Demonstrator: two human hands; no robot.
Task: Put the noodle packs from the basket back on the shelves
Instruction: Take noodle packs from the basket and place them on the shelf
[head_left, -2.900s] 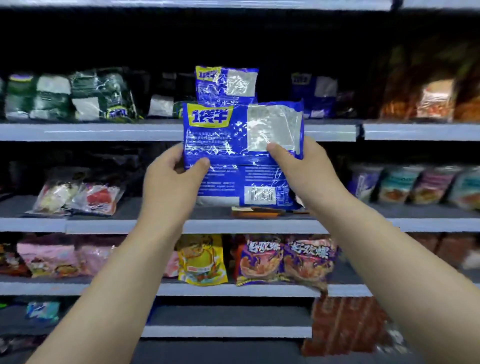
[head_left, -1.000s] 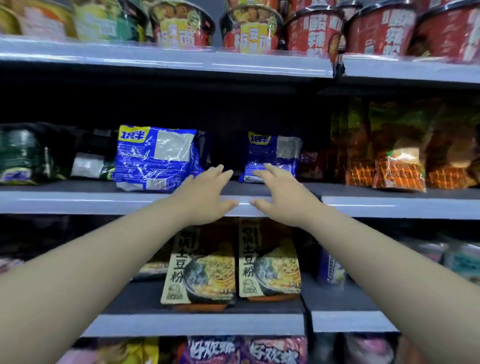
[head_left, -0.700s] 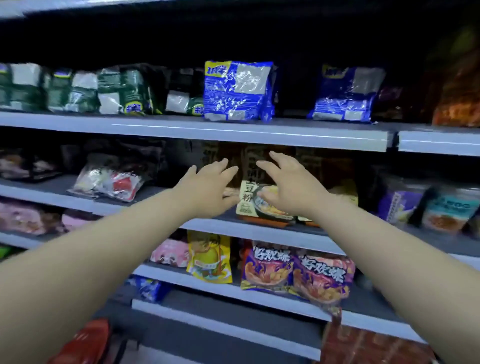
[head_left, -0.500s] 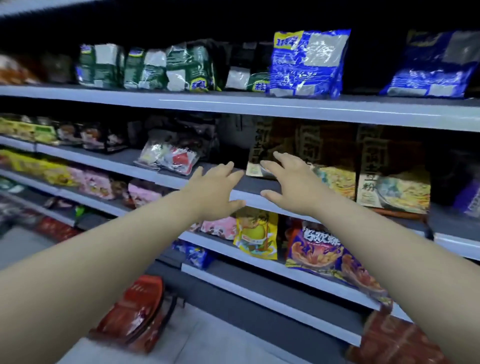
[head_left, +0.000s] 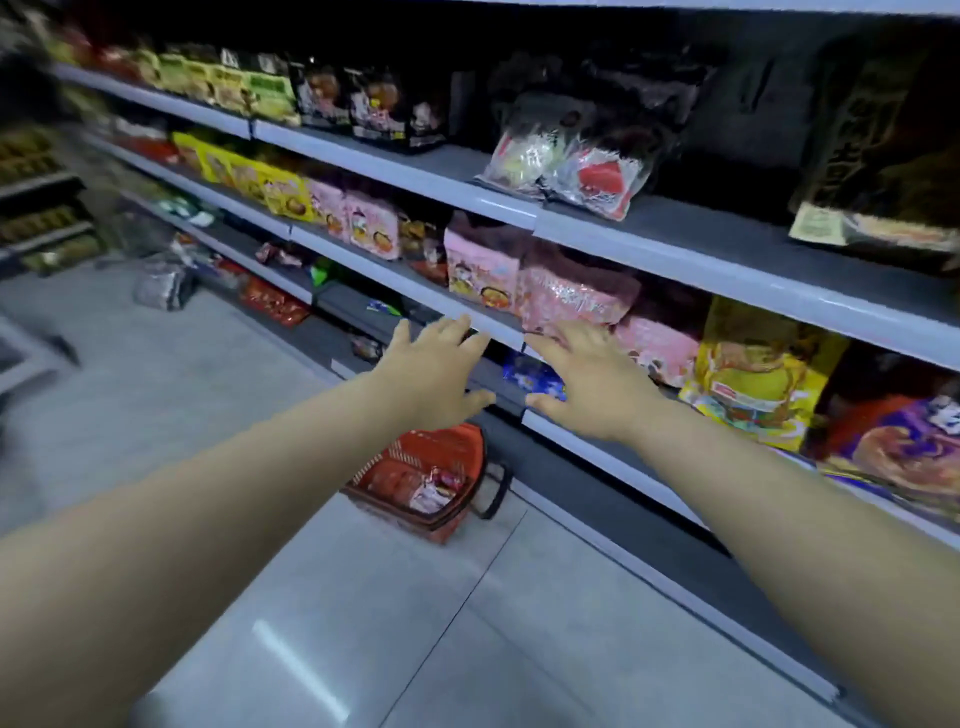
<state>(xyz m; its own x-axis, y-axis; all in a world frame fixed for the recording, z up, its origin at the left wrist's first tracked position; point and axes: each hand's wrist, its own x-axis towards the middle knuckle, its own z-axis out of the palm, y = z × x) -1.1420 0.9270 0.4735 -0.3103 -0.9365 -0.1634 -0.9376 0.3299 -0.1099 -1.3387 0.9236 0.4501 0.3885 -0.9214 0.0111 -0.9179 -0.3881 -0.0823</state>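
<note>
- The shelves (head_left: 675, 249) run along the right side and away to the far left. Three boards show pale front edges, with a base ledge below at the floor. They carry too many packs to count, pink ones (head_left: 571, 296) and a yellow one (head_left: 753, 384) among them.
- The floor (head_left: 363, 623) is pale tile. It carries the one basket and, far off at the left, some blurred things I cannot name.
- The basket (head_left: 415, 514) is red and there is just one. It stands on the floor close against the foot of the shelves, with its black handle dropped on the shelf side. Its long axis seems to run along the shelf foot, though the left wrist hides its far end.
- The left hand (head_left: 431, 374) is spread flat, palm down, and holds nothing. It hangs in the air in front of the middle board's front edge, straight above the basket in this view.
- The right hand (head_left: 587, 384) is spread the same way and also holds nothing. It is nearer the shelves. Its fingertips overlap a pink pack, but I cannot tell whether they touch it.
- The relation that matters is that the basket lies well below both hands, under the left one. I judge the left hand nearer, so the next reach goes down, not forward.
- The noodle packs (head_left: 431, 493) still in the basket show as one pale pack with reddish wrappers beside it. They are too blurred to count.
</note>
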